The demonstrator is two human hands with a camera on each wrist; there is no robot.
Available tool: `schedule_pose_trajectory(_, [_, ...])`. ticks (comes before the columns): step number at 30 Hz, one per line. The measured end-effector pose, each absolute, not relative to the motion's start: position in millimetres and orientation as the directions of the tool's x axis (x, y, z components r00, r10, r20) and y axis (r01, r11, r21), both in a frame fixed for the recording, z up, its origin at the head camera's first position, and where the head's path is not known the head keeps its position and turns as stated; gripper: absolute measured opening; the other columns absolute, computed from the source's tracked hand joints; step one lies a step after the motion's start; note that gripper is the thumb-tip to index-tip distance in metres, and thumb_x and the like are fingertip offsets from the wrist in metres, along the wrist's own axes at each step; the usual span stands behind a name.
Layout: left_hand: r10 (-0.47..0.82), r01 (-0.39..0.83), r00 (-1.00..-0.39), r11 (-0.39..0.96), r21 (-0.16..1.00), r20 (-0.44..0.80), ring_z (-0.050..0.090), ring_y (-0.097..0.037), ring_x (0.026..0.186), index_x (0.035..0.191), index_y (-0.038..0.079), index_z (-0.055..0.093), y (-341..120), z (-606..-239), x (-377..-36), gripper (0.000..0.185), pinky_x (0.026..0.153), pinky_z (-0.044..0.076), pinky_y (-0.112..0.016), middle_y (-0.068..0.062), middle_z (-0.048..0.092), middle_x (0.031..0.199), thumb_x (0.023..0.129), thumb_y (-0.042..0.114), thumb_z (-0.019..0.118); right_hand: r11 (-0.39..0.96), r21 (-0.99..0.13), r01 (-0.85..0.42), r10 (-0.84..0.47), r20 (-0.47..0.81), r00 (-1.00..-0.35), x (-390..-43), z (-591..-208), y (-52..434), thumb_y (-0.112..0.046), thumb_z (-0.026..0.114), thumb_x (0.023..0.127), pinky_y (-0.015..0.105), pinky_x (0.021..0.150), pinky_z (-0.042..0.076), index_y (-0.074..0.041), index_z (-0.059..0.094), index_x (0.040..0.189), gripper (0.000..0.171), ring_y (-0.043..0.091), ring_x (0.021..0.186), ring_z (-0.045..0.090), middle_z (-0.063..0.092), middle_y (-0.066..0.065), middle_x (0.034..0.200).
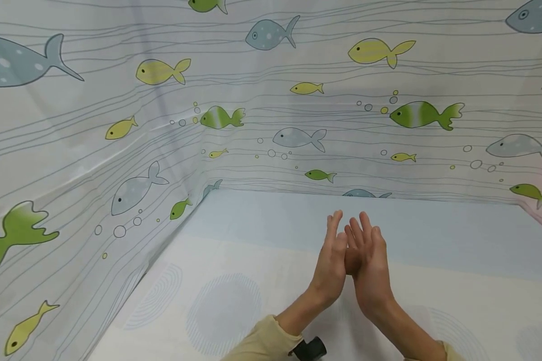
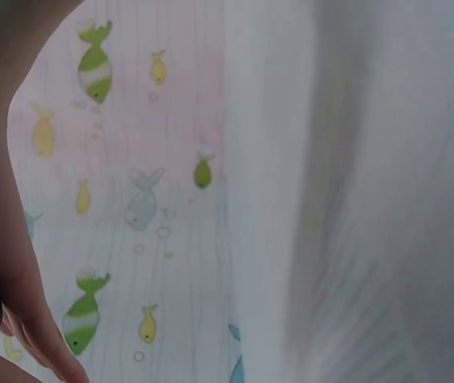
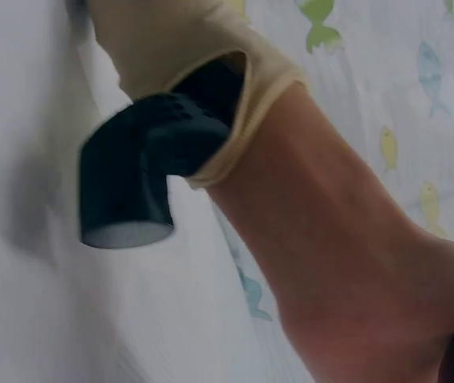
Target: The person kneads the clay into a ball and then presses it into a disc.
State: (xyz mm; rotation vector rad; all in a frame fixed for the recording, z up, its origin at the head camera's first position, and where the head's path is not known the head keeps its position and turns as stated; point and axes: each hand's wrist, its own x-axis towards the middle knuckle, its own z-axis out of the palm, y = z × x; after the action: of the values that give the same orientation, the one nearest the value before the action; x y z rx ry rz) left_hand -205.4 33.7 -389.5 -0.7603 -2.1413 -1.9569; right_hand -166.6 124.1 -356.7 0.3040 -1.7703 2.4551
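Fish-printed curtains (image 1: 131, 125) are hung along the bench's (image 1: 262, 240) far and left edges. Left hand (image 1: 331, 260) and right hand (image 1: 368, 260) are held together above its middle, fingers straight, nothing gripped.

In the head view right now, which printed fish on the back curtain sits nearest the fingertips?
The dark blue-grey fish, half hidden at the table's far edge, directly beyond the left hand and right hand. The small green fish swims higher up.

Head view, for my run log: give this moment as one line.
left hand: open, palm against right | right hand: open | holding: nothing | below: table
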Motion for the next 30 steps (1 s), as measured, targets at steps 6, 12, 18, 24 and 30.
schedule_pose_trajectory(6, [0.311, 0.437, -0.862, 0.056, 0.898, 0.400, 0.002, -0.014, 0.153, 0.159, 0.027, 0.017, 41, -392, -197, 0.059, 0.120, 0.012, -0.055, 0.013, 0.012, 0.163, 0.104, 0.048, 0.021, -0.332, -0.919, -0.214, 0.018, 0.221, -0.975, -172, -351, 132, -0.060, 0.017, 0.101, 0.047, 0.122, -0.001, -0.029, -0.002, 0.160, 0.070, 0.014, 0.153, 0.005, 0.004, -0.008, 0.166])
schedule_pose_trajectory(12, [0.379, 0.413, -0.850, 0.052, 0.909, 0.364, 0.003, -0.010, 0.152, 0.159, 0.028, 0.015, 45, -388, -190, 0.058, 0.120, 0.019, -0.048, 0.012, 0.007, 0.164, 0.104, 0.046, 0.022, -0.377, -0.900, -0.220, 0.042, 0.221, -0.974, -177, -347, 142, -0.060, 0.019, 0.101, 0.042, 0.123, 0.000, -0.033, -0.002, 0.160, 0.069, 0.013, 0.153, 0.000, 0.000, -0.010, 0.166])
schedule_pose_trajectory(18, [0.425, 0.438, -0.817, 0.021, 0.899, 0.389, 0.004, -0.011, 0.151, 0.159, 0.026, 0.014, 48, -384, -185, 0.061, 0.116, 0.029, -0.037, 0.008, 0.006, 0.165, 0.104, 0.050, 0.021, -0.386, -0.895, -0.222, 0.058, 0.216, -0.975, -183, -348, 149, -0.060, 0.020, 0.101, 0.036, 0.123, 0.005, -0.031, -0.003, 0.160, 0.070, 0.013, 0.153, 0.001, -0.003, -0.008, 0.167])
schedule_pose_trajectory(24, [0.420, 0.494, -0.792, 0.015, 0.869, 0.443, 0.001, -0.014, 0.152, 0.158, 0.032, 0.017, 48, -379, -181, 0.060, 0.116, 0.030, -0.042, 0.008, 0.013, 0.164, 0.103, 0.055, 0.019, -0.341, -0.916, -0.212, 0.086, 0.194, -0.977, -190, -355, 151, -0.062, 0.020, 0.100, 0.040, 0.123, 0.005, -0.031, -0.003, 0.160, 0.071, 0.013, 0.153, 0.003, -0.003, -0.008, 0.167])
schedule_pose_trajectory(30, [0.407, 0.515, -0.787, 0.022, 0.857, 0.463, 0.000, -0.012, 0.152, 0.158, 0.029, 0.017, 46, -374, -180, 0.061, 0.121, 0.016, -0.050, 0.011, 0.014, 0.163, 0.103, 0.054, 0.019, -0.340, -0.917, -0.206, 0.101, 0.182, -0.978, -196, -360, 152, -0.061, 0.019, 0.100, 0.040, 0.123, 0.004, -0.030, -0.003, 0.160, 0.071, 0.013, 0.153, 0.002, -0.003, -0.008, 0.166])
